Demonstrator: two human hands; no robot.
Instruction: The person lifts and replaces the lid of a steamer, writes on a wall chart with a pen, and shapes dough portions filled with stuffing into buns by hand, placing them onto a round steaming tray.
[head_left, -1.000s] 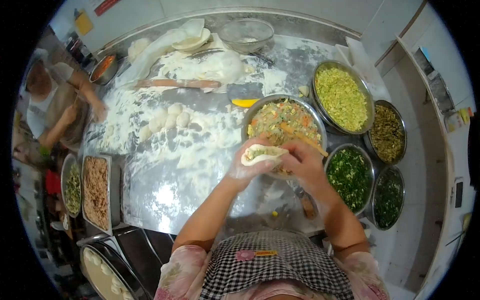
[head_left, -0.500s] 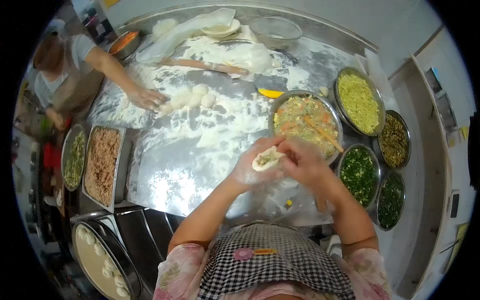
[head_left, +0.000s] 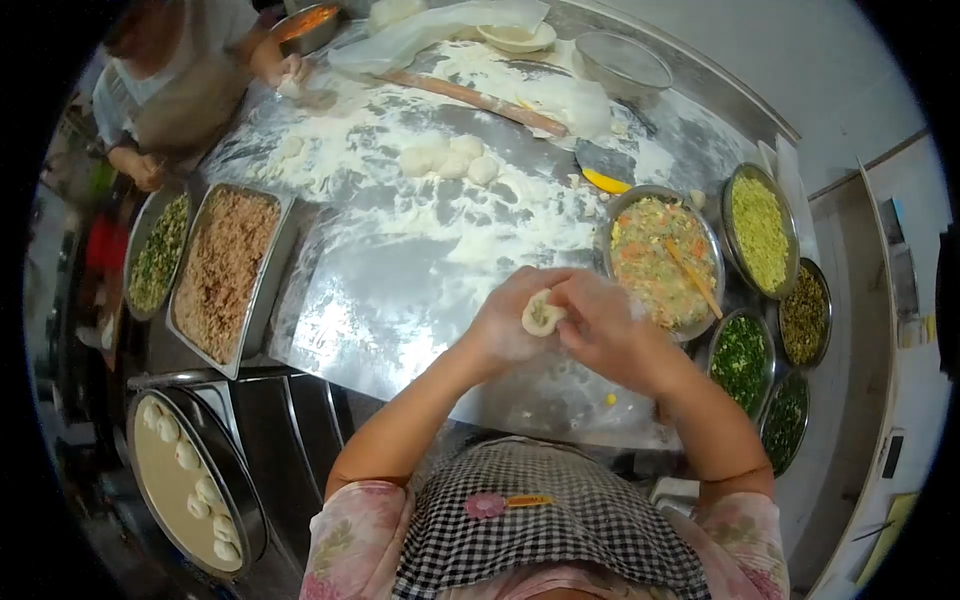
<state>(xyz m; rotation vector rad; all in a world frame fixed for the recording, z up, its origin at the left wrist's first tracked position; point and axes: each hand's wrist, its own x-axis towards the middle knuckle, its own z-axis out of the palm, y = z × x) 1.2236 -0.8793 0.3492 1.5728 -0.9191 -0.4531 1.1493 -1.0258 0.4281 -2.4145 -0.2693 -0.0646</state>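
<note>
Between my hands, above the near part of the floured steel table [head_left: 350, 300], is a stuffed bun [head_left: 541, 316] of white dough. Its top is gathered into a small ring, and a little filling shows through the hole. My left hand [head_left: 497, 318] cups the bun from the left, fingers curled round it. The fingers of my right hand [head_left: 606, 330] pinch the dough edge on the right side. Just beyond my right hand stands a steel bowl [head_left: 607, 243] of mixed vegetable filling [head_left: 650, 245], with a wooden stick [head_left: 692, 278] lying in it.
Bowls of yellow filling [head_left: 760, 232], chopped greens [head_left: 740, 362] and darker filling [head_left: 803, 315] line the right. Dough pieces [head_left: 450, 160] and a rolling pin [head_left: 475, 98] lie farther back. Left are a meat filling pan [head_left: 225, 270], a tray of buns [head_left: 160, 495] and a co-worker's hand [head_left: 290, 72].
The bun's opening has drawn in from a wide oval to a small ring. My view has shifted left. The co-worker's hand has left the dough row and now holds a dough piece farther back.
</note>
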